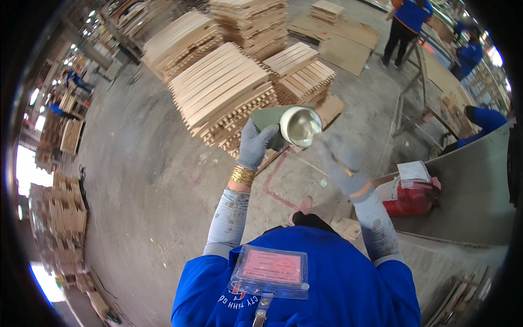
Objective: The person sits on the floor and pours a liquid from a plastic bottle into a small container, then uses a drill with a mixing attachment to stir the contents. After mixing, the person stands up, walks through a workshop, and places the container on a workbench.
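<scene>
My left hand (255, 145), in a grey glove with gold bangles at the wrist, grips a green can (291, 125) from its left side. The can is tilted so its round open top with pale liquid inside faces me. My right hand (342, 162), also gloved and blurred, is just right of and below the can's mouth. It pinches a thin stick between the fingers. Both forearms wear grey speckled sleeves below a blue jacket with a clear badge holder (269, 271) on the chest.
Stacks of pale wooden slats (223, 90) stand on the concrete floor ahead. A red canister (409, 200) with white paper on it lies at right beside a grey panel (468, 180). People in blue stand at the upper right. More wood piles line the left edge.
</scene>
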`<state>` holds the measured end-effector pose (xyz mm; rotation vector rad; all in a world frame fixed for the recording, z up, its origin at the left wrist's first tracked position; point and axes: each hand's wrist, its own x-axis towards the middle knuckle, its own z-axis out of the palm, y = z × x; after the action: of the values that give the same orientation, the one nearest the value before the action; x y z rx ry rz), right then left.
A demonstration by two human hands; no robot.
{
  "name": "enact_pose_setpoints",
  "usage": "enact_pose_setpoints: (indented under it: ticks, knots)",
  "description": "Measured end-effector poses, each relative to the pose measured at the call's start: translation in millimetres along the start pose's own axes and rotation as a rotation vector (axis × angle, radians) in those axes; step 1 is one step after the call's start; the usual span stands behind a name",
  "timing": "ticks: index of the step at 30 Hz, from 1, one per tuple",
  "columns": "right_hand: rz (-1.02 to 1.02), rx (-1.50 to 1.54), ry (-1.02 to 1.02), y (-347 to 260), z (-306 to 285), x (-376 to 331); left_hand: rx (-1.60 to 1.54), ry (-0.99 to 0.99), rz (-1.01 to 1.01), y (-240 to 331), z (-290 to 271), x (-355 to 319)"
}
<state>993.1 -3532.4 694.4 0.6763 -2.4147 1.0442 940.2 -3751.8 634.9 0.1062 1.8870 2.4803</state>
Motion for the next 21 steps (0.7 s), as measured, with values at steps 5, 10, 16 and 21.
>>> enact_pose_setpoints:
  ticks: [5,10,16,21]
  knots:
    - [-0.001,-0.024,0.015,34.8,-2.4,17.9,-0.009,-0.058,0.073,-11.8,26.4,63.6]
    - [0.246,0.051,0.055,77.8,-29.1,44.9,-0.062,-0.114,-0.030,-20.1,49.8,118.5]
    - [0.248,0.116,0.298,135.0,-13.1,94.2,-0.039,-0.240,-0.060,-41.3,74.7,193.7]
    - [0.329,0.253,0.264,161.6,-13.0,135.8,-0.019,-0.394,-0.084,-50.5,84.8,272.6]
